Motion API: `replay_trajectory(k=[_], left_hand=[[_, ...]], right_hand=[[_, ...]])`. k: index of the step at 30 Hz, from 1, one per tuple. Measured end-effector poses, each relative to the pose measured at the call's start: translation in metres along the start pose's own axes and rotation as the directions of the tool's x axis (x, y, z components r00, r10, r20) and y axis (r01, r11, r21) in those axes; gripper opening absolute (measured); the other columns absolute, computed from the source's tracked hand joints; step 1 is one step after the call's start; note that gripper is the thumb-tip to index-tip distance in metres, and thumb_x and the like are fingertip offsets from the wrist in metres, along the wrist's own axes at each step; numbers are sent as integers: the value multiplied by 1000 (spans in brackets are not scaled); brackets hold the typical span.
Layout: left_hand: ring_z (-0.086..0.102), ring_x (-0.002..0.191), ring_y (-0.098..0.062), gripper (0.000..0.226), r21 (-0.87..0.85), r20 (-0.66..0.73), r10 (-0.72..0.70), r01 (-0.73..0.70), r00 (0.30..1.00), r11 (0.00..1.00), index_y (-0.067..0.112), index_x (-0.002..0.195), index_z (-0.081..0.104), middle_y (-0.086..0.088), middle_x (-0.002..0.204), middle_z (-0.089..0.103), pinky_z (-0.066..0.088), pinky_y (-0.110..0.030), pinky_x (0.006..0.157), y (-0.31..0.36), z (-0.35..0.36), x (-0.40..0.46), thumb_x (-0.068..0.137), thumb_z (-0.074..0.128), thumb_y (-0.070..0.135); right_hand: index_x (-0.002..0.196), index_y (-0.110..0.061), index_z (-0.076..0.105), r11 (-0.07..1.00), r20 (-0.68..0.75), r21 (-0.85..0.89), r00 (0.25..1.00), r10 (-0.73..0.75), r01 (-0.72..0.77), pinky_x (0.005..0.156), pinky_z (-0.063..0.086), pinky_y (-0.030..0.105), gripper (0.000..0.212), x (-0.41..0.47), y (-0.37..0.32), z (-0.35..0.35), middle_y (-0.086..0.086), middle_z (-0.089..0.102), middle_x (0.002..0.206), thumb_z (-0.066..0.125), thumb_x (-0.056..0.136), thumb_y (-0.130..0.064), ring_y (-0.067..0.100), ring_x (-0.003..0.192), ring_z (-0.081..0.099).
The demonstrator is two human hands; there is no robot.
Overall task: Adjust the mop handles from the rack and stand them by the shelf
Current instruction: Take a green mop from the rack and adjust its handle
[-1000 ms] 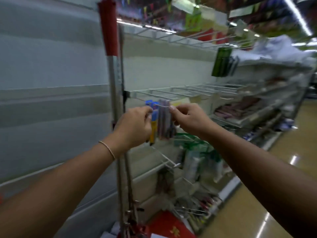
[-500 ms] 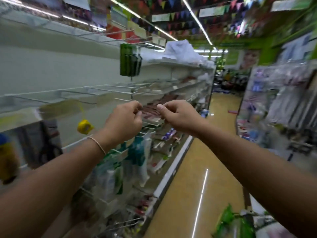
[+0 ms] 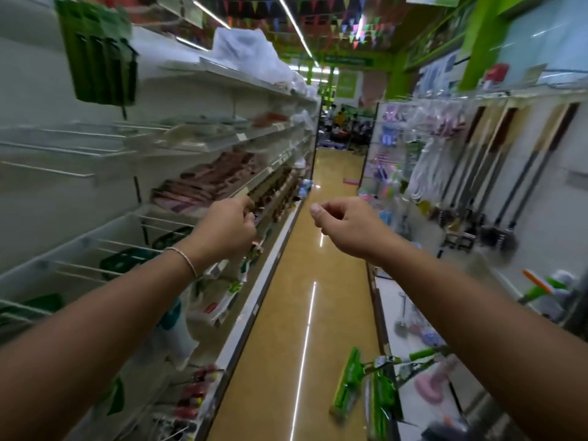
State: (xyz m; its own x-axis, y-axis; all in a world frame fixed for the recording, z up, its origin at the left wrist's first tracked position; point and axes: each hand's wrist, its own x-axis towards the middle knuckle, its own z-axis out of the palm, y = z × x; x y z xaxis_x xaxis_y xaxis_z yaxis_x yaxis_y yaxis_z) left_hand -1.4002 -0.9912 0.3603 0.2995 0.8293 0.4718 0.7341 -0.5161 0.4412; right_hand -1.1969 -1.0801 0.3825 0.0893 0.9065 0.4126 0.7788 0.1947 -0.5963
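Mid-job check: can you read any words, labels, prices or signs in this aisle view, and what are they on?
None can be read.
Green hanging sign over the aisle end: lettering too blurred.
Price tags on the left shelf edge: too small.
Packets hanging under the left hand: print blurred.
Right hand holds nothing printed.

You stand in the aisle of a household-goods shop, its glossy tan floor (image 3: 321,192) running to twelve o'clock. At nine o'clock, white retail shelving (image 3: 222,74) carries packaged goods on wire pegs (image 3: 47,168). At two o'clock, long-handled brooms (image 3: 509,173) hang in a row on a display wall. Coloured pennant bunting (image 3: 318,14) and strip lights cross the ceiling, and a green flat mop (image 3: 346,383) lies on the floor at five o'clock.
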Motion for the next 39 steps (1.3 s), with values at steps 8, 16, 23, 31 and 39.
replay_trajectory(k=[8, 16, 23, 31, 39], left_hand=[[61, 101, -28, 31, -80, 88, 68, -61, 994, 995, 12, 120, 59, -12, 114, 66, 49, -34, 83, -13, 65, 127, 96, 44, 24], [62, 97, -25, 32, -185, 112, 200, -177, 973, 967, 11, 118, 61, -10, 109, 68, 51, -33, 81, -5, 121, 214, 96, 46, 29], [62, 98, -20, 35, -269, 161, 272, -223, 949, 937, 16, 123, 59, -4, 112, 67, 54, -40, 86, 8, 191, 273, 96, 48, 36], [61, 101, -20, 36, -242, 207, 286, -234, 936, 942, 13, 124, 58, -6, 114, 66, 50, -32, 83, 25, 269, 383, 97, 47, 35], [60, 104, -16, 33, -315, 243, 309, -227, 919, 921, 16, 125, 59, -4, 117, 64, 52, -34, 90, 77, 340, 479, 98, 49, 32]], right_hand=[[87, -16, 73, 987, -148, -57, 979, 140, -150, 70, 52, 37, 35, 94, 63, -15, -2, 67, 72, 53, 98, -43, 16, 70, 62], [93, -11, 73, 961, -243, -86, 941, 235, -262, 63, 43, 30, 34, 150, 115, -19, 6, 61, 68, 53, 99, -37, 12, 61, 51], [112, -15, 71, 937, -263, -92, 916, 304, -337, 79, 56, 37, 31, 204, 175, -17, 1, 71, 100, 54, 99, -37, 18, 91, 66], [110, -15, 72, 929, -273, -62, 902, 335, -364, 74, 50, 24, 25, 296, 285, -44, -13, 64, 85, 59, 97, -33, 4, 84, 62], [116, -16, 70, 898, -263, -134, 889, 374, -418, 83, 54, 29, 31, 378, 386, -103, -3, 71, 100, 61, 95, -37, 11, 94, 66]])
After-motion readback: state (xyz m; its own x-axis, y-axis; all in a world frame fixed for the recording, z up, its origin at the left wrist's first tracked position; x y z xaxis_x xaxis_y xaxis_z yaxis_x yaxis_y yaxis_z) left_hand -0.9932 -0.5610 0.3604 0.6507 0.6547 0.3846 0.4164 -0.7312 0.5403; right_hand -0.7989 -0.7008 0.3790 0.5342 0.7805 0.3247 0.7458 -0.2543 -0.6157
